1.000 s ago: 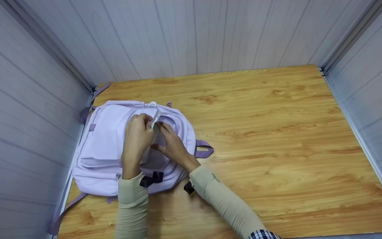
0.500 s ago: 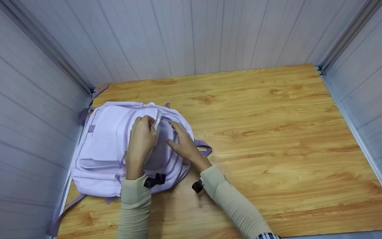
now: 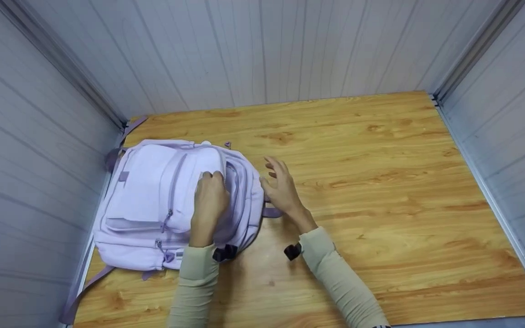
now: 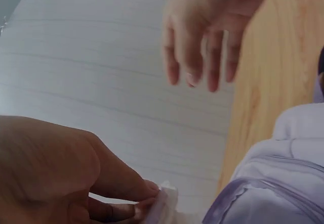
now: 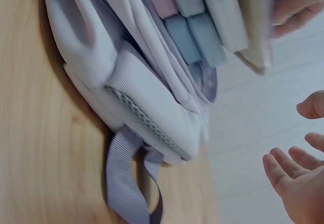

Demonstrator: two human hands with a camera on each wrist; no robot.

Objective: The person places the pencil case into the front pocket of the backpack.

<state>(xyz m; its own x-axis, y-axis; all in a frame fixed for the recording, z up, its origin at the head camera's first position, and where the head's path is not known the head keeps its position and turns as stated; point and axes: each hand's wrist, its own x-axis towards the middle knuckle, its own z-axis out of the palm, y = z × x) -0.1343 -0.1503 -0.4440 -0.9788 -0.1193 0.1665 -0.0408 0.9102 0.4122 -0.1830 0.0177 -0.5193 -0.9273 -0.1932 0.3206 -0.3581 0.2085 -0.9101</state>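
Note:
A pale lilac backpack (image 3: 139, 187) lies on its back on the wooden surface. My left hand (image 3: 209, 200) pinches the edge of its front panel (image 3: 210, 159) between thumb and fingers, and in the left wrist view a whitish strip of that edge (image 4: 168, 198) shows at the fingertips. Behind the panel the compartment gapes; in the right wrist view several pastel box-like blocks (image 5: 202, 37), pink, blue-grey and white, sit inside, their kind unclear. To the right of the bag my right hand (image 3: 285, 189) hovers with fingers spread and loosely bent, holding nothing.
A purple top loop (image 3: 271, 212) sticks out at the bag's right end. Straps (image 3: 90, 289) trail at the left, near the grey panel wall (image 3: 30, 182). More wood surface (image 3: 381, 205) stretches right, bounded by walls at the back and right.
My right hand has drawn back from the compartment, moving right past the bag. My left hand has shifted right and slightly down, bringing the panel's edge over the compartment.

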